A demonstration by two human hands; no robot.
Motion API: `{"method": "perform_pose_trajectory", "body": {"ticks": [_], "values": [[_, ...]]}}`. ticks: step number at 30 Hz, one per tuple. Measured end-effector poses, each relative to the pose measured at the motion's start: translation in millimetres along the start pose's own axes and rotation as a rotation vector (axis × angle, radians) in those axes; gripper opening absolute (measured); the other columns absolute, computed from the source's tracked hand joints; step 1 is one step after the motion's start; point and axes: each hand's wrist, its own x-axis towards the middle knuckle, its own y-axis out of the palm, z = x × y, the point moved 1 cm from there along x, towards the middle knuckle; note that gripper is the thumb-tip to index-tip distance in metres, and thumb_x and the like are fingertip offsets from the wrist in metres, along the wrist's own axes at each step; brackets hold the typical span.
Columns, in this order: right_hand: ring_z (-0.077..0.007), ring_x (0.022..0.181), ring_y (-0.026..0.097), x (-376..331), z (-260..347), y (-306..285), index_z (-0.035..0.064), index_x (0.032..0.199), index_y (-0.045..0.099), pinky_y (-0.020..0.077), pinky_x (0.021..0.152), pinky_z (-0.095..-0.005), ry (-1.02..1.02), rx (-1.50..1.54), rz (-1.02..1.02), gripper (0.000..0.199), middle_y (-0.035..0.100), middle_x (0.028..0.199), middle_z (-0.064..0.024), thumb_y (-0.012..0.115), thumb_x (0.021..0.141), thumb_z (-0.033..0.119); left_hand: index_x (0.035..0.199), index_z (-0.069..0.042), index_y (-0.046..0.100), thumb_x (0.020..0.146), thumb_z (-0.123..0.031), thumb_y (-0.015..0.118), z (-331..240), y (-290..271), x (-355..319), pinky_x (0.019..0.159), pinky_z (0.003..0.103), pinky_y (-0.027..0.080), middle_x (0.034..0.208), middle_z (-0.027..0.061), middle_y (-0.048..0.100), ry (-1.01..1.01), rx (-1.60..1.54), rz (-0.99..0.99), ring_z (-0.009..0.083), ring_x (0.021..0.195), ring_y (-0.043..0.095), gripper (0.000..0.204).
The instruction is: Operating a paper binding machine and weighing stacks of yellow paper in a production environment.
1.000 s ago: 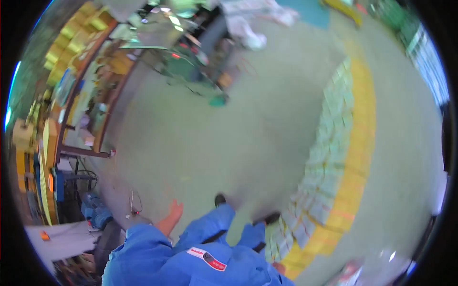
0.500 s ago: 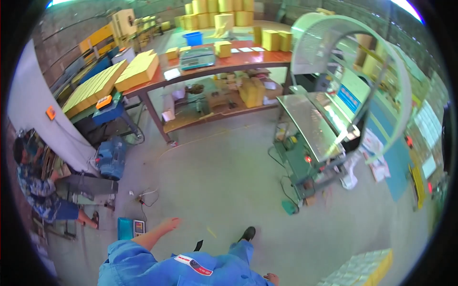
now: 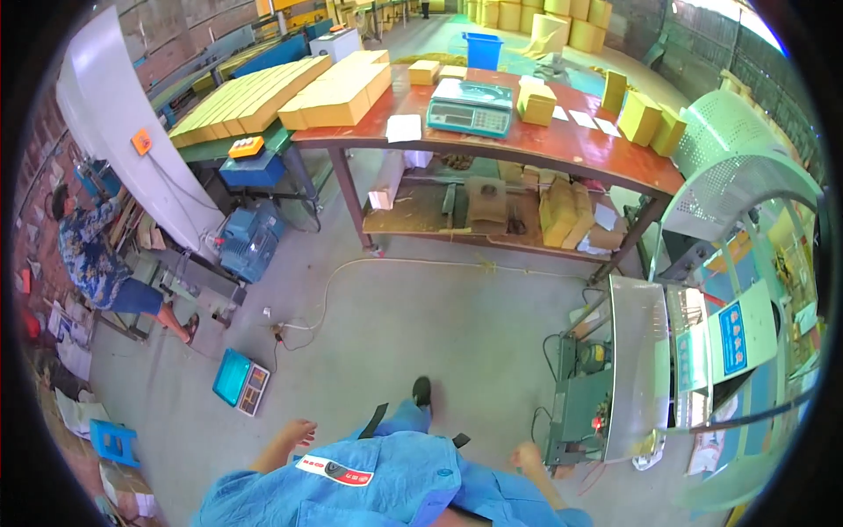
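My left hand (image 3: 295, 433) hangs low at my side over the concrete floor, fingers loosely apart, holding nothing. My right hand (image 3: 528, 455) is curled into a loose fist, with nothing visible in it, close to the green strapping machine (image 3: 587, 404). My blue work jacket (image 3: 378, 487) fills the lower edge, and one black shoe (image 3: 422, 390) shows ahead of me.
A red-topped workbench (image 3: 562, 145) ahead carries yellow boxes (image 3: 338, 88) and a green scale (image 3: 471, 107). A floor scale (image 3: 240, 381) lies at the left near a blue motor (image 3: 250, 239). A seated person in a patterned shirt (image 3: 92, 259) works at the far left. A cable (image 3: 351, 277) runs across the floor.
The view has swung from the floor with its yellow stripe round to the workbench and the machine. Both my hands have come into sight at my sides.
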Motion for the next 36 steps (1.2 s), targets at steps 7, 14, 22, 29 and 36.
{"method": "perform_pose_trajectory", "body": {"ticks": [7,14,22,29,36], "values": [[-0.0235,0.07,0.063,92.1,275.0,-58.9,0.0049,0.12,0.055,0.0521,0.06,-0.0362,-0.079,0.427,-0.137,0.033,0.066,0.095,-0.0145,0.051,0.09,0.02,0.07,-0.002,0.063,0.085,-0.03,0.052,-279.4,-2.5,143.9,0.054,0.04,0.045,0.059,0.0108,0.059,0.716,0.163,-0.388,0.02,0.056,0.058,0.034],[-0.0186,0.075,0.062,107.6,452.0,2.7,0.002,0.11,0.062,0.0501,0.064,-0.0271,-0.173,0.542,0.191,0.027,0.063,0.09,-0.0089,0.054,0.092,0.021,0.091,-0.001,0.068,0.087,-0.013,0.061,-718.1,53.8,115.4,0.071,0.032,0.048,0.081,0.0106,0.066,1.264,-0.001,-0.473,0.02,0.074,0.062,0.014],[-0.0142,0.07,0.062,205.1,590.0,-38.8,0.007,0.107,0.066,0.0505,0.059,-0.0287,-0.266,0.228,0.224,0.028,0.067,0.09,-0.0036,0.054,0.092,0.028,0.109,-0.002,0.063,0.077,-0.029,0.072,-895.7,25.5,287.5,0.093,0.041,0.045,0.113,0.0199,0.061,0.952,0.505,-0.837,0.0359,0.106,0.057,0.043],[-0.0133,0.074,0.06,223.9,706.2,-77.4,0.0056,0.11,0.066,0.0497,0.064,-0.0276,-0.31,0.161,0.321,0.026,0.067,0.091,-0.0048,0.056,0.093,0.023,0.114,-0.002,0.062,0.07,-0.038,0.076,-932.5,51.7,258.1,0.092,0.044,0.046,0.112,0.0227,0.057,0.678,0.642,-0.827,0.0374,0.107,0.056,0.059],[-0.0143,0.086,0.063,220.2,832.5,-64.7,0.0041,0.116,0.061,0.051,0.074,-0.0288,-0.528,-0.028,0.485,0.025,0.067,0.099,-0.0059,0.054,0.095,0.016,0.099,0.003,0.066,0.071,-0.049,0.079,-919.6,26.9,287.0,0.088,0.042,0.047,0.106,0.0214,0.061,0.901,0.441,-0.688,0.0328,0.102,0.058,0.06]]}}
